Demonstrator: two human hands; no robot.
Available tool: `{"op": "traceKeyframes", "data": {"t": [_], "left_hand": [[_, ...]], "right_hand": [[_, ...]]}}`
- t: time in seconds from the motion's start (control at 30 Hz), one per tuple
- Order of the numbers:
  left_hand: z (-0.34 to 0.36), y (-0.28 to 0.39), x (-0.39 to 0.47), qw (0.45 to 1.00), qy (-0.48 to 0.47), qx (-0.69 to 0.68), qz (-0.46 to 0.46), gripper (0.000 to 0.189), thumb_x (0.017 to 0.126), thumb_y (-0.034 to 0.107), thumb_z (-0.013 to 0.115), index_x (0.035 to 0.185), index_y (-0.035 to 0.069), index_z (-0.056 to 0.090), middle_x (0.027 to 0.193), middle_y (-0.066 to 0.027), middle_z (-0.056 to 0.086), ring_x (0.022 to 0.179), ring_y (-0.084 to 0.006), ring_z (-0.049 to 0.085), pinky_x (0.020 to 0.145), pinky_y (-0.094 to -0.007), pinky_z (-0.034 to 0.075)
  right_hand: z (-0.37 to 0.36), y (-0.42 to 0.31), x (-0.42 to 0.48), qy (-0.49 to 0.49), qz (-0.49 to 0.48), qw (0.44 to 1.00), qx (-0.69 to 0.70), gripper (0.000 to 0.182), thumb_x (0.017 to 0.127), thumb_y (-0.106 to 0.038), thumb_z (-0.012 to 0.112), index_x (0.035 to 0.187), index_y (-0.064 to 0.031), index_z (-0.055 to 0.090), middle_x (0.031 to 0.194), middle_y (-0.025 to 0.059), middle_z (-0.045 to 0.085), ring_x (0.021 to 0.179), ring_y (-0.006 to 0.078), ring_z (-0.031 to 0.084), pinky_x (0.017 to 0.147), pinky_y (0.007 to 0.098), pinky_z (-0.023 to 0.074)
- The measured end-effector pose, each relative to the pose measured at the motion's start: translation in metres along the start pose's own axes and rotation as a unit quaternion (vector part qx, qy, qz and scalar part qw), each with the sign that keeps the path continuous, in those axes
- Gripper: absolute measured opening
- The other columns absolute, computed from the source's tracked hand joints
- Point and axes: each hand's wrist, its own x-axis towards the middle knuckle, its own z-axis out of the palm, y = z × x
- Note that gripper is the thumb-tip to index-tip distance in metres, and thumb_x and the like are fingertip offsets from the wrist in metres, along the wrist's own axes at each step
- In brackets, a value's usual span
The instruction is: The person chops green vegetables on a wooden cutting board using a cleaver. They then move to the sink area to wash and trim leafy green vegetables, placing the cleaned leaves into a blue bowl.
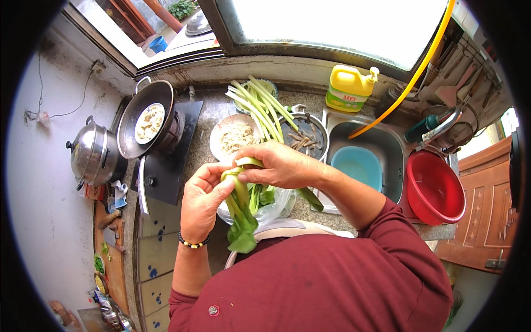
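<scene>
In front of my chest, my left hand grips a head of leafy greens that looks like bok choy, its leaves hanging downward. At its base, my right hand pinches a pale green stalk between thumb and fingers. Whether that stalk is still attached is hidden by the fingers. Beneath both hands sits a clear plastic bag with more greens in it. A single dark green leaf sticks out below my right forearm.
Beyond my hands are a plate of pale shreds, long green stalks and a pot with brown strips. The sink holds a blue basin; a red basin stands beside it. A wok occupies the stove at left.
</scene>
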Motion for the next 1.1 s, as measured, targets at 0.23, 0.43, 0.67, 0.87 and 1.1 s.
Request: {"op": "traceKeyframes", "data": {"t": [0.23,0.43,0.67,0.87,1.1], "left_hand": [[-0.018,0.007,0.004,0.979,-0.150,-0.100,-0.098,0.031,0.083,0.001,0.066,0.112,-0.001,0.054,0.103,-0.0111,0.064,0.095,-0.0165,0.061,0.088,-0.0290,0.047],[-0.015,0.007,0.008,0.986,-0.094,-0.138,-0.028,0.034,0.084,0.000,0.063,0.117,-0.002,0.053,0.111,-0.0129,0.061,0.101,-0.0182,0.060,0.092,-0.0308,0.046],[-0.007,-0.001,0.009,0.999,-0.029,-0.025,-0.018,0.027,0.085,-0.001,0.065,0.110,-0.001,0.056,0.101,-0.0079,0.064,0.094,-0.0123,0.061,0.085,-0.0254,0.049],[-0.011,0.004,0.014,0.995,-0.069,-0.031,-0.067,0.024,0.081,-0.001,0.069,0.102,-0.001,0.057,0.100,-0.0080,0.064,0.091,-0.0122,0.061,0.084,-0.0255,0.049],[-0.015,0.001,0.018,0.981,-0.107,-0.085,-0.137,0.025,0.077,0.000,0.072,0.096,0.002,0.057,0.093,-0.0091,0.064,0.084,-0.0170,0.063,0.081,-0.0285,0.050]], "right_hand": [[-0.018,-0.002,0.001,-0.113,-0.081,0.988,-0.067,0.018,0.086,-0.015,0.059,0.098,-0.0017,0.061,0.076,0.0195,0.062,0.072,0.0357,0.061,0.065,0.0411,0.0474],[-0.009,0.016,-0.002,-0.078,0.112,0.941,0.310,0.022,0.096,-0.026,0.055,0.100,-0.0045,0.053,0.081,0.0009,0.055,0.068,0.0085,0.056,0.060,0.0229,0.0463],[0.006,0.019,0.001,-0.031,-0.012,0.999,0.038,0.037,0.083,-0.029,0.072,0.102,-0.0005,0.059,0.088,0.0099,0.061,0.082,0.0167,0.056,0.076,0.0321,0.0455],[0.000,0.007,0.000,-0.038,-0.017,0.996,-0.076,0.020,0.076,-0.008,0.061,0.094,0.0004,0.058,0.079,0.0169,0.060,0.076,0.0299,0.059,0.068,0.0373,0.0454],[-0.017,0.009,0.005,-0.114,-0.049,0.988,-0.089,0.022,0.072,-0.006,0.057,0.093,-0.0010,0.059,0.070,0.0154,0.057,0.064,0.0262,0.057,0.060,0.0365,0.0443]]}}
